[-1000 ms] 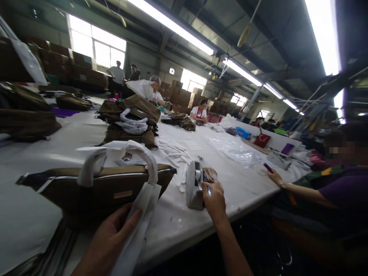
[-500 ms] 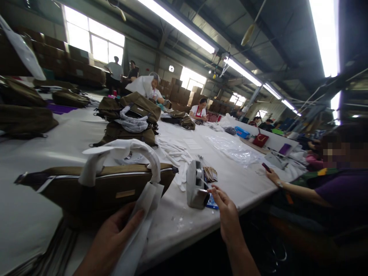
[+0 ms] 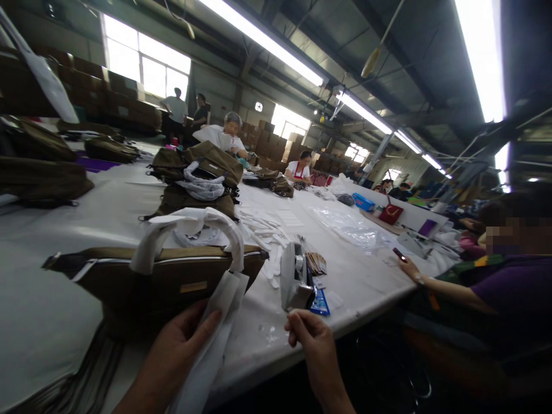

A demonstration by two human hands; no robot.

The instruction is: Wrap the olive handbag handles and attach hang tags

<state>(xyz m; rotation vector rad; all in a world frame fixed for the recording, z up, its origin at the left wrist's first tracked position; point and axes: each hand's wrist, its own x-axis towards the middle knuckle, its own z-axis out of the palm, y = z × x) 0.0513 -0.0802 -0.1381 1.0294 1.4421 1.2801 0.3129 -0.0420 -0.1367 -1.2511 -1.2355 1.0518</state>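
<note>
An olive-brown handbag [image 3: 172,282] with a silver zipper stands upright on the table before me. White wrapping covers its handles. My left hand [image 3: 181,339] is closed at the bag's front, its thumb pressing a loose white wrapping strip [image 3: 224,305] that hangs from the near handle. Just below a grey tape dispenser [image 3: 295,276], my right hand [image 3: 314,339] pinches with thumb and forefinger. The piece of tape in that pinch is barely visible. Beside the dispenser are a blue packet [image 3: 319,303] and a fan of brown tags [image 3: 317,263].
More olive bags [image 3: 202,178] are stacked behind, with others at the left. White strips [image 3: 263,230] and clear plastic film [image 3: 349,227] lie across the white table [image 3: 362,282]. At the right a person in purple [image 3: 495,287] holds a phone [image 3: 399,254]. Others work further back.
My right hand has moved left and nearer from the tape dispenser, where a thin strip ran to its fingers. The left hand keeps its grip on the wrapping strip. The view has shifted slightly.
</note>
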